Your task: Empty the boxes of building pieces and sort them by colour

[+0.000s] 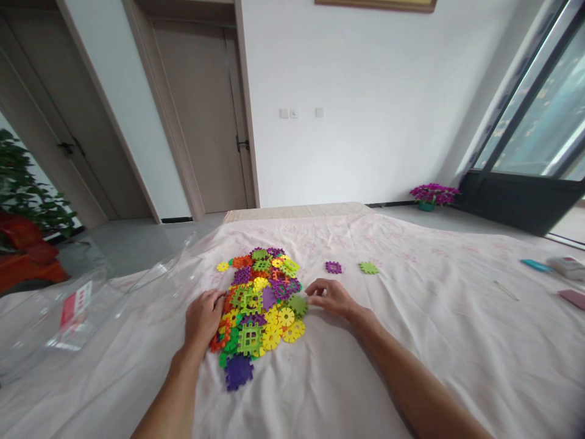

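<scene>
A pile of flat plastic interlocking pieces [260,305] in yellow, green, purple and orange lies on a pale pink sheet [411,341]. My left hand [204,317] rests on the pile's left edge, fingers curled down onto the pieces. My right hand [329,297] lies at the pile's right edge, fingers bent toward a green piece [298,304]; whether it grips that piece is unclear. A single purple piece [333,267] and a single green piece [368,267] lie apart, beyond my right hand.
A clear plastic bag [82,305] with a red label lies at the left. Small items, a teal object [535,265] and a pale box [569,267], sit far right. Doors, a potted plant [22,189] and a flower pot [432,196] stand beyond the sheet.
</scene>
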Motion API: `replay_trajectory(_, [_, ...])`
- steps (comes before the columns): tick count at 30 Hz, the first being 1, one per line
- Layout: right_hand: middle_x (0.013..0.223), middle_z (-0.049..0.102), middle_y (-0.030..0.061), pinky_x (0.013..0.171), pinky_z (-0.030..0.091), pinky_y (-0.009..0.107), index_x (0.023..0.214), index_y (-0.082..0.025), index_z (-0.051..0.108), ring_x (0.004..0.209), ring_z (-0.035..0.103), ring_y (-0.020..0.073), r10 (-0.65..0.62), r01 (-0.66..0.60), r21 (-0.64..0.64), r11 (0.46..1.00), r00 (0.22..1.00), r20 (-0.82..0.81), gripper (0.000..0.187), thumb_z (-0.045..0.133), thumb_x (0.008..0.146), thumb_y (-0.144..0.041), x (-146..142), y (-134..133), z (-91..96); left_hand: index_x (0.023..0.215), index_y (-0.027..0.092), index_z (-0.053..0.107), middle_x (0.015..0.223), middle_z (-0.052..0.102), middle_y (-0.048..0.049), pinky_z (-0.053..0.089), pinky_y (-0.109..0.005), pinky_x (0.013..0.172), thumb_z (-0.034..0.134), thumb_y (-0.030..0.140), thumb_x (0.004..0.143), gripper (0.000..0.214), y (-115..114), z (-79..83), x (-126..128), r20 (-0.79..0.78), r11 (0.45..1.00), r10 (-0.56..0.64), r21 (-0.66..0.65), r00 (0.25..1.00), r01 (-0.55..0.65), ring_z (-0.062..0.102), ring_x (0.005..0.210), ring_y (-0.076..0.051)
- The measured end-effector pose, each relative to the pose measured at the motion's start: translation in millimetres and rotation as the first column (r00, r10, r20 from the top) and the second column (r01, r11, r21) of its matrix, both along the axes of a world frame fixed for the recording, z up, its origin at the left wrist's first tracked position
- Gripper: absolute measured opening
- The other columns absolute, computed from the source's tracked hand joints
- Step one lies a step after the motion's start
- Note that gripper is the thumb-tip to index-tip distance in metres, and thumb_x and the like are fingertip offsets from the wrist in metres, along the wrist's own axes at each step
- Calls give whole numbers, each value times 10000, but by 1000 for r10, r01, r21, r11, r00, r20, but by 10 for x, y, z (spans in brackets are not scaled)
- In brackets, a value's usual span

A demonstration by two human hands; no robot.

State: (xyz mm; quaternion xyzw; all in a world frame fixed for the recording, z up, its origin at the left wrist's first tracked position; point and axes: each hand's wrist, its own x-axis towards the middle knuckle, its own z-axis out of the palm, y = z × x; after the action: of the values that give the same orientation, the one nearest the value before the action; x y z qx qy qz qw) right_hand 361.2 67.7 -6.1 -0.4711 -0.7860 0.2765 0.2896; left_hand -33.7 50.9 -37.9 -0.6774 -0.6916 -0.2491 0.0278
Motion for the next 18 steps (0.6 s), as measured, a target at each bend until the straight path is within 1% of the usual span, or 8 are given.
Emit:
replay_trajectory(3, [960, 709, 0, 696, 441, 258, 1025, -248, 720, 777, 625, 163, 75, -79, 33, 996, 989, 125, 441, 832, 654, -458, -232, -90, 60, 1099, 245, 730, 1235, 693, -51, 446, -354, 1019, 406, 319, 956, 362, -2, -3, -3, 5, 1000, -4, -4, 1000, 4, 632, 1134, -215])
replay_trajectory(6, [898, 669, -21, 671, 403, 244, 999, -245, 695, 751, 583, 143, 30, -38, 42, 998, 984, 177, 455, 865, 591, -355, -290, -118, 57, 1105, 246, 728, 1242, 689, -53, 446, -359, 1019, 406, 322, 955, 364, 0, -6, -3, 5, 1000, 1, -7, 1000, -1, 628, 1144, -219])
replay_trajectory(9, [843, 633, -32, 647, 398, 234, 986, -223, 672, 740, 560, 135, 21, -16, -41, 999, 993, 119, 443, 850, 586, -288, -255, -92, 3, 1104, 245, 729, 1242, 688, -54, 445, -366, 1020, 402, 318, 955, 367, 3, -5, 0, 7, 1000, 0, -8, 1000, 0, 627, 1146, -222])
replay_trajectory(12, [840, 621, -28, 656, 425, 231, 995, -199, 644, 766, 566, 139, 44, -46, -108, 993, 999, -22, 448, 825, 586, -229, -191, -39, -43, 1100, 242, 731, 1240, 690, -52, 446, -369, 1021, 399, 321, 954, 371, 2, -6, 0, 5, 1000, -5, -8, 1000, 5, 631, 1138, -225])
replay_trajectory(14, [869, 631, -13, 670, 449, 239, 1012, -192, 638, 789, 579, 148, 19, -31, -111, 993, 994, -109, 443, 804, 602, -222, -119, 12, -64, 1108, 238, 729, 1244, 688, -54, 449, -368, 1018, 393, 327, 956, 379, 2, -11, -3, 3, 1000, -7, -6, 1000, 8, 631, 1139, -226])
replay_trajectory(16, [931, 646, 12, 706, 475, 260, 1026, -193, 648, 824, 596, 163, -90, 83, -50, 995, 983, -163, 420, 780, 631, -242, 4, 78, -93, 1116, 235, 727, 1248, 687, -56, 452, -365, 1013, 387, 338, 959, 388, 4, -19, -9, 1, 1000, -6, -5, 1000, 6, 629, 1142, -227])
replay_trajectory(17, [977, 648, 26, 738, 486, 277, 1035, -197, 656, 848, 604, 171, -178, 181, 1, 984, 969, -172, 409, 768, 646, -256, 89, 115, -113, 1116, 235, 727, 1249, 686, -58, 452, -363, 1013, 385, 343, 959, 391, 6, -24, -12, -1, 1000, -3, -4, 1000, 3, 629, 1144, -227])
replay_trajectory(18, [1021, 645, 38, 777, 491, 296, 1037, -202, 665, 873, 609, 179, -283, 296, 60, 953, 945, -167, 394, 755, 659, -269, 190, 151, -137, 1114, 235, 728, 1250, 686, -59, 451, -360, 1014, 384, 348, 960, 393, 8, -29, -15, -5, 1000, -1, -4, 1000, 1, 628, 1146, -227])
